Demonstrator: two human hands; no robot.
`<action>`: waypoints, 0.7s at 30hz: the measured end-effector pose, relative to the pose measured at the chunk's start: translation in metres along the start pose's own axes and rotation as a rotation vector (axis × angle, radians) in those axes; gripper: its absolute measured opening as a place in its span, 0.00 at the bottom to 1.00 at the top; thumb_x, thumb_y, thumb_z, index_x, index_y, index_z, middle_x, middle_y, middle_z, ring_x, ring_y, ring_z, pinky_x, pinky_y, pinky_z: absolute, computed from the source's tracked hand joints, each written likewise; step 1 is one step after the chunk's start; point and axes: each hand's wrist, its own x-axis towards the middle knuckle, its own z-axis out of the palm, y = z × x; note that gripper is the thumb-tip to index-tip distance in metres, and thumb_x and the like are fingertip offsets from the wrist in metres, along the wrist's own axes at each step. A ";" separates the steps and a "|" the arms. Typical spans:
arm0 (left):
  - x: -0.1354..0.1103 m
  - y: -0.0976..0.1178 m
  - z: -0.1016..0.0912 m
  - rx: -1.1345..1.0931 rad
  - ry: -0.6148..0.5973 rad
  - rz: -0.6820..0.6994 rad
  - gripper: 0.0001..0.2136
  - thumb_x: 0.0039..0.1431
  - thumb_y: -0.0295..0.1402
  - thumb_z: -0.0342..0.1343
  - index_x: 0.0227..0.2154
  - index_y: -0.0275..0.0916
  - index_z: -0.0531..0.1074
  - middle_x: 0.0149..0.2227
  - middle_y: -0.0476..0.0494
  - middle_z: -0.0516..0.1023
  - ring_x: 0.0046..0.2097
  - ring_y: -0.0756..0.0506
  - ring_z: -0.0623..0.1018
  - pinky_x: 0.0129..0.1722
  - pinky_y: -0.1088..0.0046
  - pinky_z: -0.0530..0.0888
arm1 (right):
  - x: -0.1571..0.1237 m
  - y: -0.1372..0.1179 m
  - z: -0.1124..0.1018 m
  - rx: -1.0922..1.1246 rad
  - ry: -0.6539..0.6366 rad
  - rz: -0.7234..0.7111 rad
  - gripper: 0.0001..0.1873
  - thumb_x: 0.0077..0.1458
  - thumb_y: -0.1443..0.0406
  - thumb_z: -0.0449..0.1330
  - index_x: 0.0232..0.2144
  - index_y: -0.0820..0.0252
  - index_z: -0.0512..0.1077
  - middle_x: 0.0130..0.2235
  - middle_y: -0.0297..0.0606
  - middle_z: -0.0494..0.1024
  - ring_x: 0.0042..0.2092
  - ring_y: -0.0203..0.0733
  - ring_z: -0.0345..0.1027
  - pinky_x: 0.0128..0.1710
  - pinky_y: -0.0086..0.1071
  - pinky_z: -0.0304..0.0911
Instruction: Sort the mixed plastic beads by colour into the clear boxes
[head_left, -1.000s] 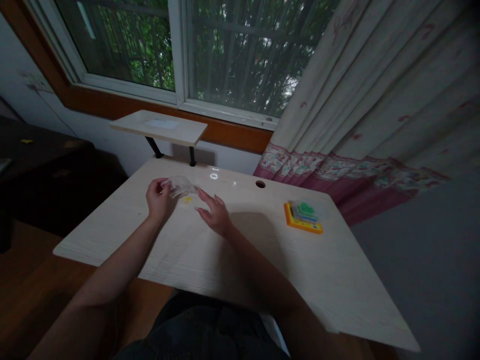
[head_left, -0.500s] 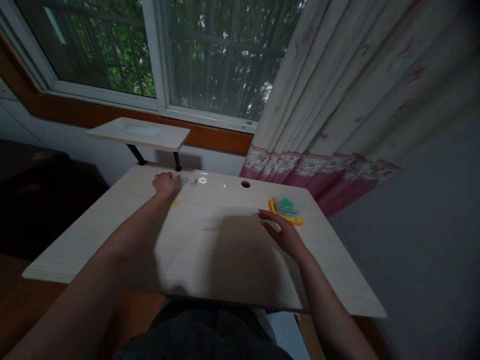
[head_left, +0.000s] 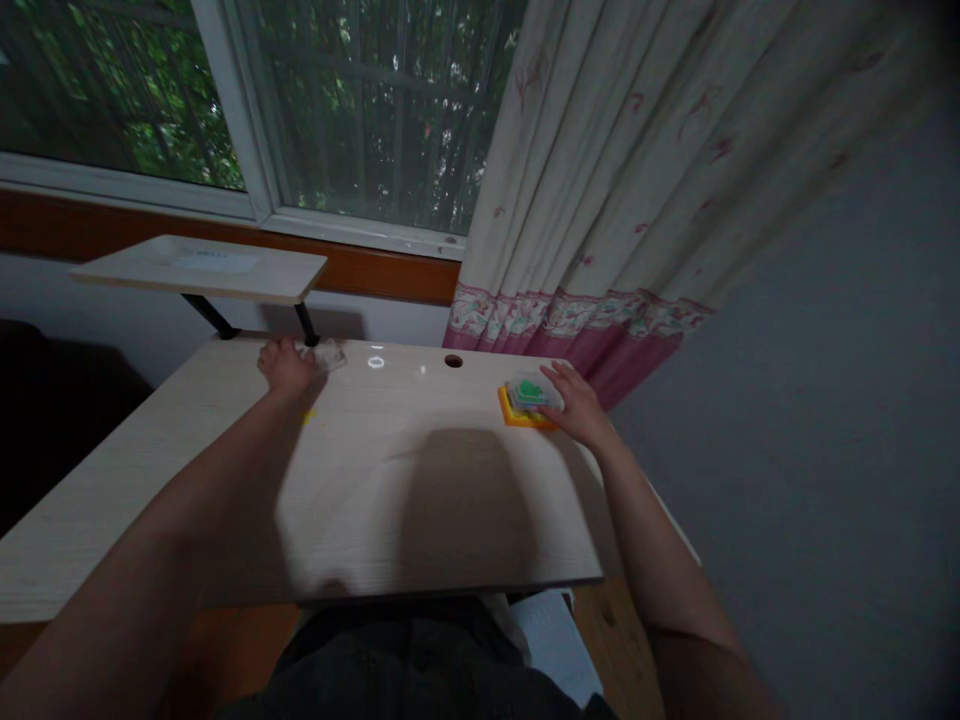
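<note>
My left hand (head_left: 286,365) rests at the far side of the pale wooden desk (head_left: 375,470), its fingers closed on a small clear plastic wrapper (head_left: 327,355). My right hand (head_left: 579,405) lies at the desk's far right, fingers curled against an orange tray (head_left: 517,411) that carries green and blue pieces under a clear cover. A tiny yellow bit (head_left: 309,416) lies on the desk just nearer than the left hand.
A small raised shelf (head_left: 202,268) on black legs stands at the desk's back left, under the window. A round cable hole (head_left: 453,360) sits near the back edge. A patterned curtain (head_left: 600,200) hangs at the right, close to the tray.
My right hand moved from beside the left hand across the desk to the orange tray. My left hand carried the wrapper toward the back edge. The view swung right.
</note>
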 end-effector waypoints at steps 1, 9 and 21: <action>-0.001 0.004 -0.004 -0.012 0.000 0.043 0.22 0.61 0.33 0.54 0.56 0.30 0.63 0.56 0.29 0.65 0.60 0.32 0.61 0.59 0.50 0.60 | 0.007 0.006 0.004 -0.017 -0.057 0.001 0.36 0.53 0.57 0.63 0.63 0.55 0.62 0.66 0.46 0.62 0.66 0.54 0.56 0.65 0.53 0.54; -0.042 0.026 -0.054 -0.260 -0.062 0.624 0.22 0.58 0.33 0.56 0.57 0.44 0.68 0.57 0.39 0.67 0.60 0.36 0.65 0.63 0.50 0.60 | 0.050 0.034 0.008 0.067 -0.316 0.032 0.36 0.47 0.59 0.68 0.58 0.61 0.68 0.59 0.51 0.72 0.60 0.55 0.66 0.60 0.48 0.62; -0.118 0.055 -0.031 -1.101 -0.582 0.310 0.32 0.56 0.46 0.62 0.62 0.51 0.60 0.60 0.39 0.67 0.60 0.38 0.70 0.60 0.52 0.67 | 0.079 -0.204 0.064 0.576 -0.105 -0.355 0.26 0.55 0.52 0.64 0.54 0.55 0.72 0.54 0.42 0.77 0.55 0.46 0.70 0.58 0.42 0.63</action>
